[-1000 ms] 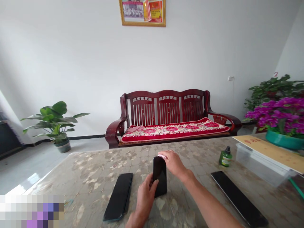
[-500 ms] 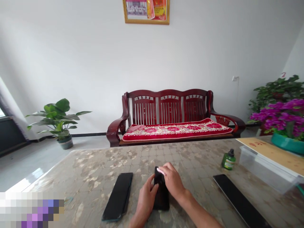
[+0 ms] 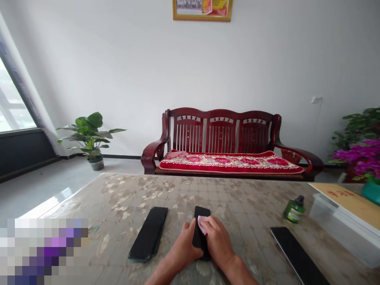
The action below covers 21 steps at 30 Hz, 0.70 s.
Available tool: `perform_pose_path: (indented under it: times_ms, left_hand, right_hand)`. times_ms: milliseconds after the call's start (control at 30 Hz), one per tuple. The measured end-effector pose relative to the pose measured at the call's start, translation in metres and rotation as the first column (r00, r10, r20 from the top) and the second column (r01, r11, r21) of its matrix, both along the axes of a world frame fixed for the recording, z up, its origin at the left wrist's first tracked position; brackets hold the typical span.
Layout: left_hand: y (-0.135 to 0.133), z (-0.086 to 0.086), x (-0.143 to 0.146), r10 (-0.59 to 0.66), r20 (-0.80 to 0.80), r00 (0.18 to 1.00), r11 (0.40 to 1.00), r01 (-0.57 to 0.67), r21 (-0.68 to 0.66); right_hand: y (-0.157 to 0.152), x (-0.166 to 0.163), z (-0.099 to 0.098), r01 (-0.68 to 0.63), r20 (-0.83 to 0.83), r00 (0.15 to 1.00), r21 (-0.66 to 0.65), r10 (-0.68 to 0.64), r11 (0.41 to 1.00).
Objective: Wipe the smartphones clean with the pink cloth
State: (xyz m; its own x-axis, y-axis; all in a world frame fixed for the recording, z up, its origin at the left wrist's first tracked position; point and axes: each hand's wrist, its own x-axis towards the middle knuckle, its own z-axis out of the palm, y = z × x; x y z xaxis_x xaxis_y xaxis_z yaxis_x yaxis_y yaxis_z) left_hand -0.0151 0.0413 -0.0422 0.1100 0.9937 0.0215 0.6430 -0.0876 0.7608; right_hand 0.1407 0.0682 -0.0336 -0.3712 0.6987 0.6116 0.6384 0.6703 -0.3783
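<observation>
A black smartphone [image 3: 203, 211] lies screen up on the patterned tablecloth [image 3: 231, 202] in front of me. My left hand [image 3: 187, 242] grips its left side, thumb near the lower end and fingers along the edge. Pinched in my right hand [image 3: 218, 239] is a small pink cloth [image 3: 202, 224], pressed on the upper part of the screen. Part of the phone is hidden under both hands. To the left lies a second black smartphone [image 3: 149, 233], apart from my hands.
At right are a long black device [image 3: 297, 253], a green bottle [image 3: 293, 209] with a black cap, and a clear plastic box [image 3: 338, 225] under a tan sheet [image 3: 347, 196]. Purple flowers [image 3: 359, 156] stand behind. Beyond the table is a wooden bench [image 3: 224, 130].
My right hand has moved the pink cloth slightly down the phone's screen. My left thumb now sits lower on the phone. The view has turned a little to the left.
</observation>
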Motion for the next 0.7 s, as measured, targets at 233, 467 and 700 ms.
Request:
perform_pose_path:
  times_ms: [233, 467, 700]
  left_hand:
    - [-0.016, 0.016, 0.004, -0.095, -0.118, 0.989, 0.996, 0.094, -0.01]
    - [-0.024, 0.031, 0.007, -0.09, -0.281, 0.956, 0.993, 0.065, -0.098]
    - [-0.032, 0.025, 0.007, -0.07, -0.299, 0.952, 0.997, 0.058, -0.049]
  right_hand:
    - [-0.003, 0.002, -0.005, 0.003, -0.031, 1.0, -0.007, -0.003, 1.0]
    - [-0.005, 0.001, -0.007, -0.004, -0.019, 1.0, -0.006, 0.004, 1.0]
    - [-0.011, -0.002, -0.004, -0.003, 0.064, 0.998, 0.029, 0.002, 1.0]
